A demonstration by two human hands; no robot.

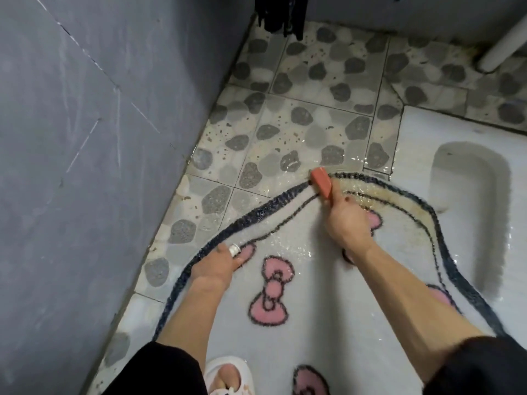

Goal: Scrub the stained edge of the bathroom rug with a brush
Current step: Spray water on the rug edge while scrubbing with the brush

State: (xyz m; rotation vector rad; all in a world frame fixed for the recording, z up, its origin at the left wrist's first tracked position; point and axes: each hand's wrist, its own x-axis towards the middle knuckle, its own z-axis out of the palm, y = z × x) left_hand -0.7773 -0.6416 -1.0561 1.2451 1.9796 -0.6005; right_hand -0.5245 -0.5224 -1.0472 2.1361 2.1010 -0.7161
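At eight o'clock the left hand [219, 266] grips the dark rim of the fluffy white bathroom rug [288, 232], likely to stop it sliding. At twelve the right hand [346, 220] clutches an orange brush [320, 182], pressed on the brown stained edge [379, 199].

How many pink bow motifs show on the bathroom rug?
5 pink bows: one whole, central on the rug, one partly under the left hand, one beyond the right hand, one beside the right forearm, one at the frame's bottom edge. Arms may hide others.
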